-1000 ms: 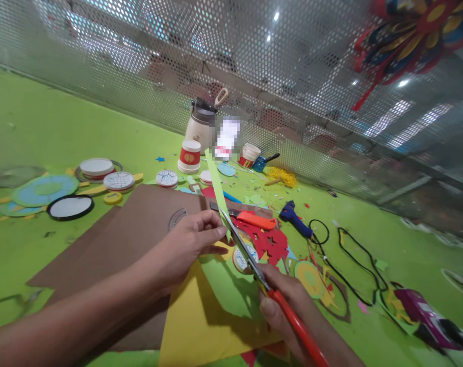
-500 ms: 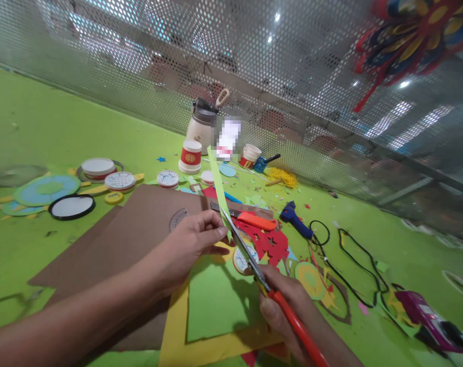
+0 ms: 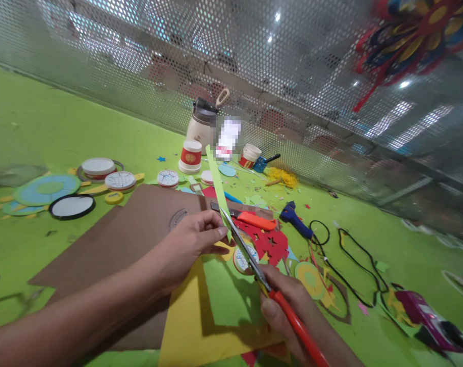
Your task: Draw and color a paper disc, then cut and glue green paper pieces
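My left hand (image 3: pixel 197 232) pinches the lower end of a narrow light-green paper strip (image 3: pixel 216 183), which stands up and leans left. A pair of scissors (image 3: pixel 302 331) with red handles is in my right hand (image 3: pixel 287 300), its fingers closed round them. The scissor blades meet the strip close to my left fingertips; whether they cut into it I cannot tell. Below my hands, a green paper sheet (image 3: pixel 233 303) shows over a yellow sheet (image 3: pixel 183 321). Brown card (image 3: pixel 128 244) extends beneath my left forearm.
Beyond my hands are an orange cutter knife (image 3: pixel 256 221), red paper with star cutouts (image 3: pixel 277 244) and a round patterned piece (image 3: pixel 241 259). A blue glue gun (image 3: pixel 296 219) with a black cord lies right. Paper cups (image 3: pixel 190 158) and a jug (image 3: pixel 201 125) stand behind.
The green sheet below my hands has shifted to the right and slightly up, baring more of the yellow sheet. Both hands, the strip and the scissors stay almost where they were.
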`<state>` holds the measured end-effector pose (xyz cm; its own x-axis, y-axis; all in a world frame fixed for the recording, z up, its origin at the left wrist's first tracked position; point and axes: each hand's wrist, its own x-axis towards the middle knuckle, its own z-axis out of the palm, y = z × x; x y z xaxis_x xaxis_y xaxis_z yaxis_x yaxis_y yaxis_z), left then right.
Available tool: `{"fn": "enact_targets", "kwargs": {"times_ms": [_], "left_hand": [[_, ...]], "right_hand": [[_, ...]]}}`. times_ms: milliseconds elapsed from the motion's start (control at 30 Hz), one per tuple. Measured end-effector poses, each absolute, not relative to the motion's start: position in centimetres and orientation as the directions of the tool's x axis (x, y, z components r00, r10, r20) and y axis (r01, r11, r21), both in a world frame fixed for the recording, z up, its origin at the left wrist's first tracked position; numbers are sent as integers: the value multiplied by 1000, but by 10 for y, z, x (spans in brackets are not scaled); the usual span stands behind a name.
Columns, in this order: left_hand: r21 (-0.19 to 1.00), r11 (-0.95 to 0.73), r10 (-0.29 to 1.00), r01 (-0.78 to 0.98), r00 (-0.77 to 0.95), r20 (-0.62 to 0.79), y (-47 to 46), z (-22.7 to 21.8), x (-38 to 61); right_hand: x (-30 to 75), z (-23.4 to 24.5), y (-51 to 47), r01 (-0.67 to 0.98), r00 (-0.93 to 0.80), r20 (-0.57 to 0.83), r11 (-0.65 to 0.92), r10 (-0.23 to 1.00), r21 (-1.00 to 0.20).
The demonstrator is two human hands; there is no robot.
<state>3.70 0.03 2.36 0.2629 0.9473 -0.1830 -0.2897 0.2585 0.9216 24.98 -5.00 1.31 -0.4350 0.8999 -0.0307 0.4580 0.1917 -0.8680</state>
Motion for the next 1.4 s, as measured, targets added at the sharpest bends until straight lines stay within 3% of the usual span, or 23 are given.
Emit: {"fn": "enact_targets", "kwargs": {"times_ms": [833,1400], "left_hand": [[929,265,944,-259,267,-195,2,27,34],[969,166,985,-181,88,-152,4,29,33]], "right_hand": [[252,11,-51,485,-411,-25,196,911,-852],[253,9,-51,516,-407,-2,228,914,-826]]}}
